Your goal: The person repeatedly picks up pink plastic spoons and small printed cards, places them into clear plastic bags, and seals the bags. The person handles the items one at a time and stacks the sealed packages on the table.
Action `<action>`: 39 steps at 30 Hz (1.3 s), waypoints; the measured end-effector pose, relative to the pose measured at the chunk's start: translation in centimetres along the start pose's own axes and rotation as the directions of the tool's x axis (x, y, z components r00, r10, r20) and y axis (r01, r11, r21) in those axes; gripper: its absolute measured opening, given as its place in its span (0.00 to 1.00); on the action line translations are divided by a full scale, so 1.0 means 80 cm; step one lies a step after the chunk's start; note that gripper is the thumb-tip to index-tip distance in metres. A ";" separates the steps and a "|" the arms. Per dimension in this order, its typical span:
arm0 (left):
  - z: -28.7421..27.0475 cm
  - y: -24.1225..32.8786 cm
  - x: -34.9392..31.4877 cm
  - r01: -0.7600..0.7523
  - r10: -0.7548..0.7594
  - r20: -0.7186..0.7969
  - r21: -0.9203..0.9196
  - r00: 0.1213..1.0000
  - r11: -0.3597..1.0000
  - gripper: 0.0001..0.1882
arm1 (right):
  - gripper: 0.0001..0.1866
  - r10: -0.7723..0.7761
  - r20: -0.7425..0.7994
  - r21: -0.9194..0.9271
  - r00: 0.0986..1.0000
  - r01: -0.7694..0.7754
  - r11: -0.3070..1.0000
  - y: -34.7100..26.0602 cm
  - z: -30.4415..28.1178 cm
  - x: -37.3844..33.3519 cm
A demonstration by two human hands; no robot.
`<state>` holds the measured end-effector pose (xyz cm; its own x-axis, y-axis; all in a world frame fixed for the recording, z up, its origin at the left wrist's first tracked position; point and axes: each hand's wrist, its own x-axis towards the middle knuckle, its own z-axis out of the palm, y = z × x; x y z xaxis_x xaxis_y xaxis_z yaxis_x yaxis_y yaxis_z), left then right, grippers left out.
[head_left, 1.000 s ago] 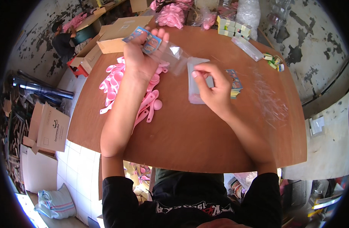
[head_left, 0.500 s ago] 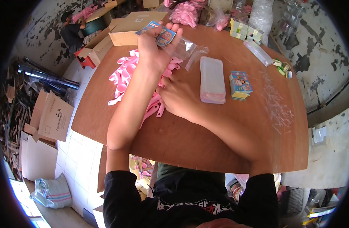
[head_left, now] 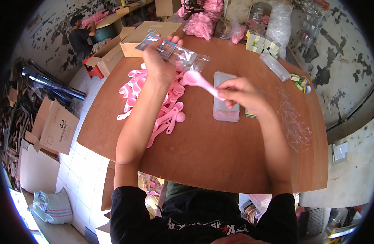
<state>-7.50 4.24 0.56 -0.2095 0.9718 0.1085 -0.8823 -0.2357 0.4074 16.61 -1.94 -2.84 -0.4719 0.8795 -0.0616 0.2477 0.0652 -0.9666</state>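
Raised over the far side of the pile, my left hand [head_left: 161,61] is closed on a clear plastic bag [head_left: 193,60] with a blue printed card [head_left: 166,48] at its near end. The bag's free end points right. My right hand [head_left: 243,95] grips a pink measuring spoon [head_left: 201,82] by its handle, the bowl toward the left hand and below the bag. Beneath my left forearm lies a heap of pink spoons [head_left: 136,84] on the brown table. Behind the right hand is a stack of clear bags [head_left: 225,114], and a stack of cards is mostly hidden.
A cardboard box [head_left: 148,34] stands at the table's far left. Small boxes [head_left: 262,42] and a clear bag pack [head_left: 275,67] sit far right. Thin plastic strips [head_left: 294,122] lie scattered on the right. A person [head_left: 82,40] sits at the far left.
My right hand has lifted a pink spoon out of the heap and moved right with it. The left hand has shifted slightly left and nearer, still with the bag and card.
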 end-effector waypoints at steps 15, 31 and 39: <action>-0.011 -0.091 -0.040 0.281 -0.299 0.057 0.211 0.953 0.936 0.13 | 0.17 -0.083 -0.230 0.259 0.970 0.143 0.955 0.002 -0.009 -0.005; -0.029 -0.108 -0.036 0.012 0.012 -0.031 0.677 0.999 0.736 0.24 | 0.10 -0.442 -0.536 -0.258 0.719 0.359 0.897 -0.033 -0.029 -0.035; 0.014 -0.096 -0.098 -0.276 -0.420 0.701 0.651 0.577 0.707 0.21 | 0.12 -0.478 -0.547 -0.370 0.687 0.314 0.875 -0.048 -0.021 -0.052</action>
<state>1.40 -1.59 -2.39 0.5454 0.6522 0.5265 -0.2914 -0.4414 0.8487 19.00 -5.06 1.57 0.0204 0.8311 0.5557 0.3815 0.5073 -0.7727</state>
